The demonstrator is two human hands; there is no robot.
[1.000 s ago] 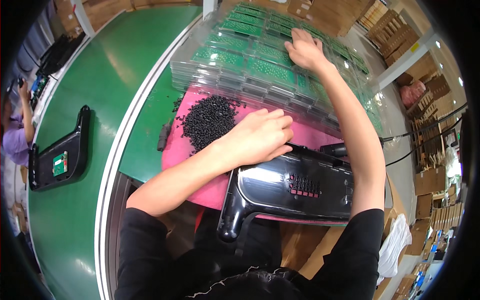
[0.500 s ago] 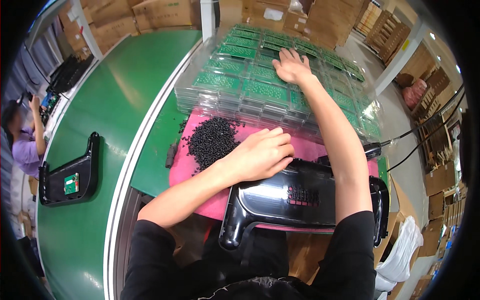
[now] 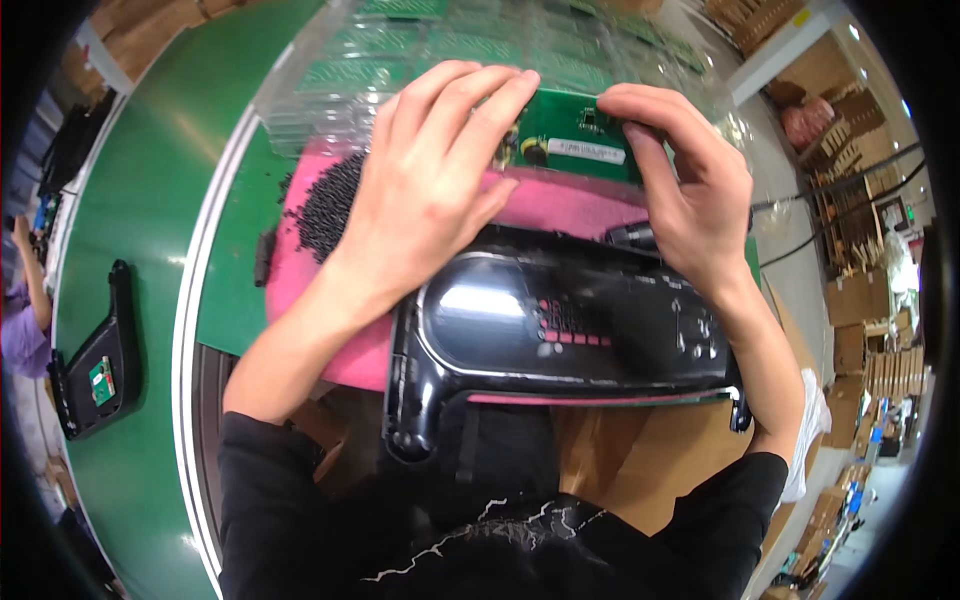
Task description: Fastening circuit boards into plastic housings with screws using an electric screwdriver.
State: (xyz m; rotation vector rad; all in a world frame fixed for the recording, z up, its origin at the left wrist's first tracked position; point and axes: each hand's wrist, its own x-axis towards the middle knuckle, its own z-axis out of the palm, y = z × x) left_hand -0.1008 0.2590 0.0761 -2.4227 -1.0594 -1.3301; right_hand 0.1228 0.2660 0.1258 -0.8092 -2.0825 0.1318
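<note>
A green circuit board (image 3: 572, 135) with a white label and small components is raised above the pink mat (image 3: 355, 358), between my two hands. My right hand (image 3: 695, 185) pinches its right end between thumb and fingers. My left hand (image 3: 425, 165) closes about its left end, hiding that part. Below lies a glossy black plastic housing (image 3: 480, 310) with rows of small slots, its curved arm toward me. A heap of tiny black pieces (image 3: 328, 212), perhaps screws, sits left of my left wrist. Behind the board stand stacked clear plastic trays (image 3: 285, 112) holding more green boards.
A green conveyor (image 3: 140, 220) runs along the left, carrying another black housing (image 3: 122, 335) with a small board inside. A black handheld tool (image 3: 632, 236) with a cable lies by my right hand. A co-worker's purple sleeve (image 3: 24, 332) shows at far left.
My right hand has come back from the trays with a circuit board. My left hand has lifted off the housing to the board's left end. The view has shifted.
</note>
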